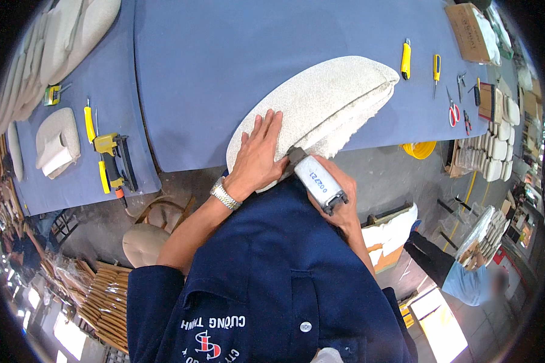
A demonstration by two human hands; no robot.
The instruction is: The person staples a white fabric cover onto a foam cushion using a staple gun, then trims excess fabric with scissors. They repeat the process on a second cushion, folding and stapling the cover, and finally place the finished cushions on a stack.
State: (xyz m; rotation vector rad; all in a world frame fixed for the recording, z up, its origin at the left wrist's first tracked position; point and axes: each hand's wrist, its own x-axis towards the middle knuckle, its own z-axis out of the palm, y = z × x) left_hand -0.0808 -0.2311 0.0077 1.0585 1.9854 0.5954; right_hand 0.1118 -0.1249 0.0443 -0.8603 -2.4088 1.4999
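While the left hand (261,154) is lying flat, fingers spread, on the cream upholstered seat cushion (321,103) at the centre of the frame, the right hand (339,199) is wrapping closed round a white pneumatic staple gun (318,179), its nose touching the cushion's lower edge; the left grip is open and pressing, holding nothing closed in it; the right grip is shut round the tool's body.

Item, step in hand: by judgement, the fabric cover is being fastened along the cushion's rim, with the cushion overhanging the near edge of the blue surface (224,54) and resting against the person's dark blue shirt (272,284).

Item, next move: it is likely calling for the palm to be keeping the fabric taut while the nose is sitting square on the hem, with the fingers staying apart from the firing line.

Item, surroundings: a yellow staple gun (116,158) is lying at centre left; yellow utility knives (406,59) and red-handled scissors (453,112) are lying at upper right; further cream cushions (57,140) are lying at left.

Item, obscured: the gun's nose and the trigger finger are hiding behind hand and cushion; the cushion's underside is not showing; whether staples are already sitting in the hem cannot be told; the frame's rim is bending and darkening.
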